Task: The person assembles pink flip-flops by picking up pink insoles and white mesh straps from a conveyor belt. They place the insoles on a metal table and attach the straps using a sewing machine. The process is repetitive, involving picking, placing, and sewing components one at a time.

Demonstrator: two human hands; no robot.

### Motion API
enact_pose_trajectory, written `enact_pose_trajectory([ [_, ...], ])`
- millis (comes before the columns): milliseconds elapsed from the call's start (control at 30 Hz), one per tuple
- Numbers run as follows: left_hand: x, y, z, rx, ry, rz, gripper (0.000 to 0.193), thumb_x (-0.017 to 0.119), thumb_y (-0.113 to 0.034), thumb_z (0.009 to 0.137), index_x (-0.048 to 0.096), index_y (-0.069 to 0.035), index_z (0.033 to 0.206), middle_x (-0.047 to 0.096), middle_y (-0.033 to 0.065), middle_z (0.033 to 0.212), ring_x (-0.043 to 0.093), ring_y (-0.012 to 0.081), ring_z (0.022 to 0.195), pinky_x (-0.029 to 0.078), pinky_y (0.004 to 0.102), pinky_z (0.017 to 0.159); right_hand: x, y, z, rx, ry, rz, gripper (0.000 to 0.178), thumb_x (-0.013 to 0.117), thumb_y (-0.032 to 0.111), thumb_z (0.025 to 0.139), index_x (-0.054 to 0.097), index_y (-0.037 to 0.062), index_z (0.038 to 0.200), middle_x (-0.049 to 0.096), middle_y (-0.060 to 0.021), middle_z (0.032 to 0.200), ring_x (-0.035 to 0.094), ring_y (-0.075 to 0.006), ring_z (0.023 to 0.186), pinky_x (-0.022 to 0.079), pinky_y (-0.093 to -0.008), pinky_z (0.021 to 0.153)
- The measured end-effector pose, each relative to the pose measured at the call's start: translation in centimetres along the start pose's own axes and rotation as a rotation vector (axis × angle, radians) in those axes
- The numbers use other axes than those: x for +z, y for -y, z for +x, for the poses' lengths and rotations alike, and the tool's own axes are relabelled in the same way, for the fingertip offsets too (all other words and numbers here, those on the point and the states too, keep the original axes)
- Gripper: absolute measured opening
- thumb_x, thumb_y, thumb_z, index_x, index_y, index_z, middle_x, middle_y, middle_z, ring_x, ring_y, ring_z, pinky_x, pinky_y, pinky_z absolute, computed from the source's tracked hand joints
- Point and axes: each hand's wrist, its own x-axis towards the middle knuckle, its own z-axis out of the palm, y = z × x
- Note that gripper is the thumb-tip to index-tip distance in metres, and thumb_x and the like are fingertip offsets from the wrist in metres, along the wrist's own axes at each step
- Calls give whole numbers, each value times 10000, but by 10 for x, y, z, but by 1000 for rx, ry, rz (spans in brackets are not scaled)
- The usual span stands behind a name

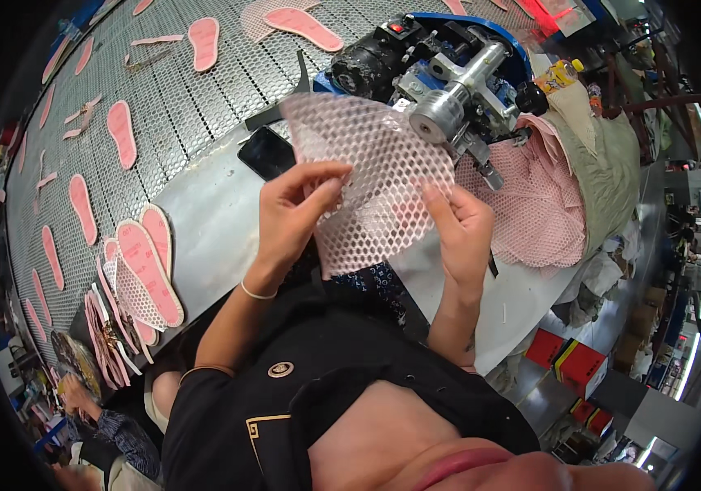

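A pale pink mesh piece [383, 180] with rows of holes is held up over the near edge of the metal table. My right hand [458, 229] pinches its right side between thumb and fingers. At its left part, my left hand [297, 213] is bent with thumb and forefinger close together against the mesh; the exact grip point is partly hidden. Just behind the mesh stands a blue-framed machine [457, 94] with a metal roller. A black phone [265, 153] lies beside my left hand.
Pink insoles [122, 135] lie spread over a gridded conveyor [170, 123] at left. More insoles [148, 266] and thin strips [105, 327] are piled at the table's left edge. At right, pink mesh [530, 196] is heaped by an olive cloth [604, 176]. Another person's hands [80, 397] show lower left.
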Motion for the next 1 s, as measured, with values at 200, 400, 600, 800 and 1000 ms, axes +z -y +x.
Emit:
enact_pose_trajectory([
  [200, 26, 35, -58, 90, 254, 64, 535, 617, -15, 847, 474, -9, 1363, 567, 140, 1291, 560, 213, 1161, 442, 318, 969, -6, -3, -9, -197, -271, -261, 150, 636, 57, 892, 664, -67, 971, 666, -31, 788, 580, -42, 707, 442, -181, 627],
  [400, 40, 49, -62, 98, 364, -255, 827, 579, -31, 843, 82, 2, 1503, 111, 146, 1574, 138, 230, 1451, 189, 376, 1153, -20, 10, -16, -217, -344, -231, 111, 623, 6, 879, 658, -54, 966, 689, -83, 807, 638, -102, 707, 482, -216, 666],
  [600, 11, 46, -45, 208, 99, -245, 767, 524, -77, 859, 107, 25, 1495, 120, 160, 1571, 124, 245, 1454, 130, 384, 1165, 28, 14, -12, -352, -149, -340, 105, 633, -13, 850, 666, -36, 948, 695, -97, 795, 653, -142, 696, 498, -253, 666],
  [800, -61, 30, -45, 374, -195, 328, 604, 525, -88, 852, 361, 32, 1420, 407, 178, 1453, 351, 273, 1373, 249, 355, 1123, 103, 15, -10, -867, 247, -523, 328, 678, -53, 746, 658, 17, 1066, 649, -141, 1107, 609, -323, 1012, 468, -405, 891],
  [1000, -104, -4, -75, 343, -408, 517, 484, 513, -39, 871, 453, 49, 1343, 519, 185, 1351, 549, 268, 1203, 425, 343, 998, 184, 1, -13, -892, 610, -803, 715, 682, 12, 762, 391, 67, 1412, 488, -185, 1348, 462, -355, 1244, 363, -451, 1029],
])
